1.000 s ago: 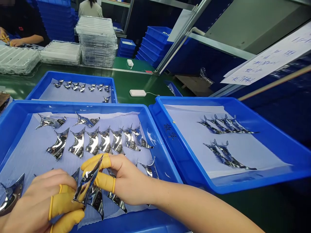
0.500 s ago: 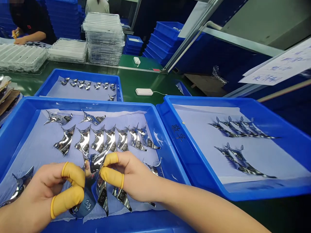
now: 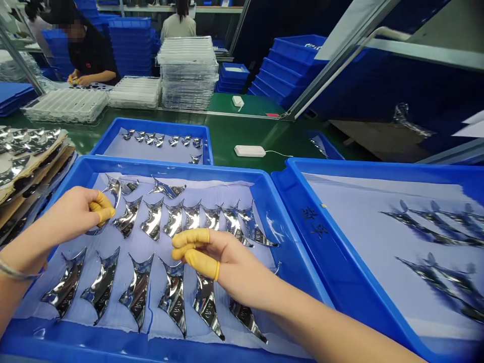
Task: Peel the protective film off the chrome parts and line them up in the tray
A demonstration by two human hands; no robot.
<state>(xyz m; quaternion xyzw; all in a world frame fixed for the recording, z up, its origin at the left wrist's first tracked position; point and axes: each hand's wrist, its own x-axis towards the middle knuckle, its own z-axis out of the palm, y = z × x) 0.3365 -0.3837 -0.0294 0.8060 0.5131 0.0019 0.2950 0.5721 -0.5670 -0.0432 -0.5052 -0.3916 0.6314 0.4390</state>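
My left hand, with yellow finger cots on thumb and fingers, is closed on a curved chrome trim piece at the left of the near blue tray. Part of that piece is hidden behind the fingers. My right hand, also in yellow cots, hovers over the middle of the tray. Its thumb and fingers are curled together, and no piece shows between them. Beneath and around both hands, shiny pointed trim pieces lie in rows on white lining paper. Some pieces are partly covered by my right hand.
At the right stands another blue tray with slimmer chrome pieces. A smaller-looking tray holds little pieces behind. Stacked cardboard layers sit at left. Clear plastic trays are piled farther back, near a seated person.
My left hand has moved up and left with the chrome piece. My right hand has let go of it and moved slightly right. The view has shifted left.
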